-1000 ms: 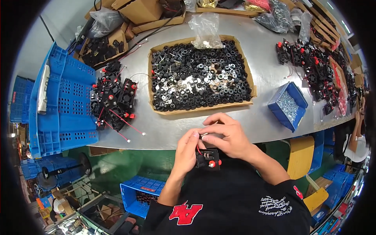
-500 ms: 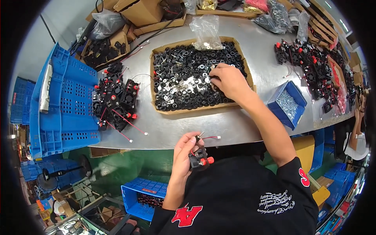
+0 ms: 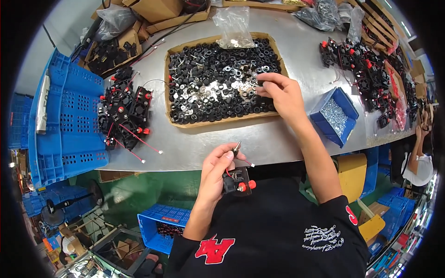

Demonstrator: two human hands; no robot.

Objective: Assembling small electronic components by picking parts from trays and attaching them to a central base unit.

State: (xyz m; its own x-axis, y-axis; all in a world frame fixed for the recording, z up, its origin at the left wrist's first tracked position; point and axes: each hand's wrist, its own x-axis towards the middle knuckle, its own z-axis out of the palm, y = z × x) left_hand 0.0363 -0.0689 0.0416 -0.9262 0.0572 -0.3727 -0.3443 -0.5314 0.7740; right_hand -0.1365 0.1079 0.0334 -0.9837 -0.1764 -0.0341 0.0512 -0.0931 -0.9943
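Observation:
Near the table's front edge, my left hand (image 3: 216, 169) is closed round a small black assembly with red knobs (image 3: 239, 180). A thin metal shaft points up from it by my fingertips, and a lead with a white plug hangs beside it. Over the right part of a shallow cardboard tray (image 3: 204, 123), my right hand (image 3: 283, 95) has its thumb and fingers drawn together. Something small and dark shows at those fingertips, too small to make out. Black rings (image 3: 250, 107), silvery washers (image 3: 211, 90) and small black knobs with metal pins fill the tray.
A clear bag (image 3: 234, 28) lies on the tray's far edge. Right of the tray stands a blue bin of small metal parts (image 3: 334, 116). Similar black assemblies are piled left (image 3: 124, 113) and right (image 3: 357, 69). A blue crate (image 3: 69, 116) stands at the left; another person (image 3: 416, 162) is far right.
My right hand has lifted a little from the tray's parts, its fingertips now showing. The left hand still holds the assembly, slightly turned. The whole view has shifted, moving the scene up and left.

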